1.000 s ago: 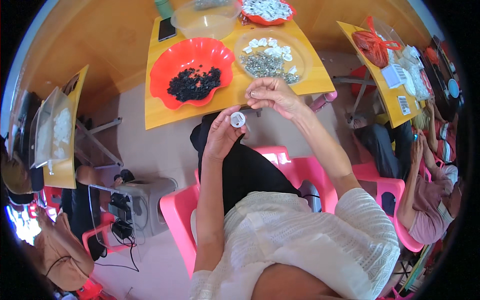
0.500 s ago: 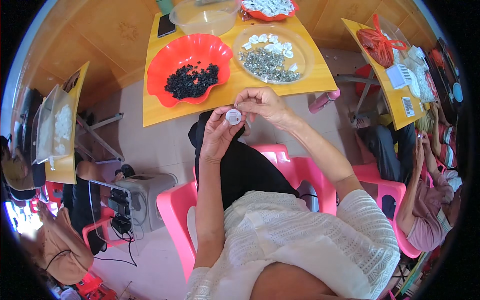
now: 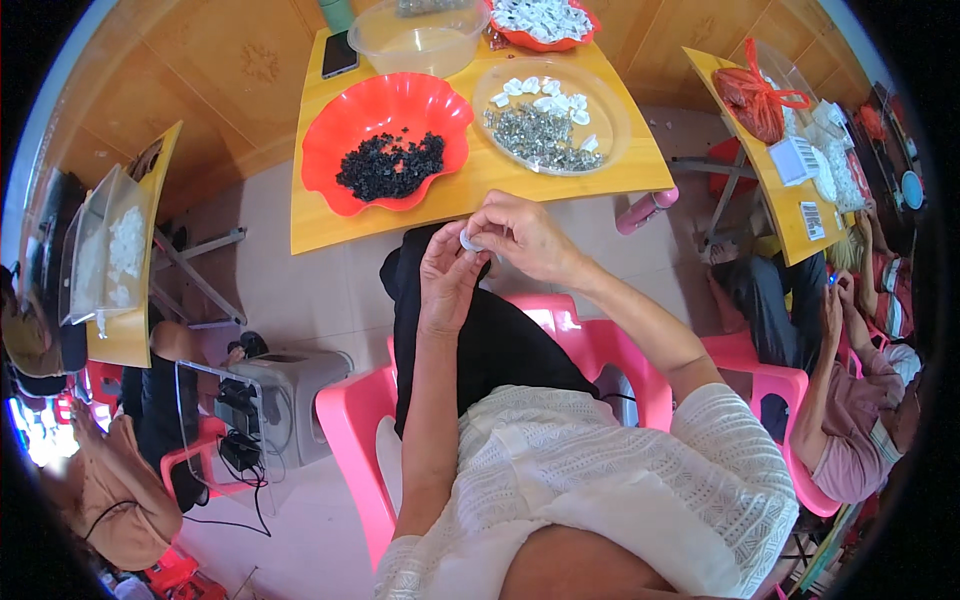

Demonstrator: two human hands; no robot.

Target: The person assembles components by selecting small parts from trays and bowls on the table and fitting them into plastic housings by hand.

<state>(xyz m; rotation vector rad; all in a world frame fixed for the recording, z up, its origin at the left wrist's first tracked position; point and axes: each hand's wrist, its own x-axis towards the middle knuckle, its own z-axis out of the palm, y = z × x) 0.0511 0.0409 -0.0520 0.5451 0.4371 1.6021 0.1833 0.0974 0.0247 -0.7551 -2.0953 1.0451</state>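
Between my two hands, just off the table's front edge, is a small round white plastic piece (image 3: 467, 241). My left hand (image 3: 449, 275) pinches it from the left between thumb and fingers. My right hand (image 3: 522, 236) is closed on its right side, fingertips pressed against it and covering part of its face. Beyond them on the table stands a red scalloped bowl (image 3: 330, 125) with small black parts (image 3: 392, 168) heaped in it. To its right, a clear round tray (image 3: 612, 110) holds small metallic parts (image 3: 540, 135) and several white pieces (image 3: 550, 97).
The yellow table (image 3: 270, 238) also bears a phone (image 3: 339, 54), a clear basin (image 3: 412, 55) and a red dish (image 3: 545, 45) of white pieces. A pink bottle (image 3: 648, 211) is beside its right edge. People sit at side tables left and right.
The round white piece has turned from face-on to nearly edge-on. My right hand has come down and left onto it, with its fingers now over the piece.
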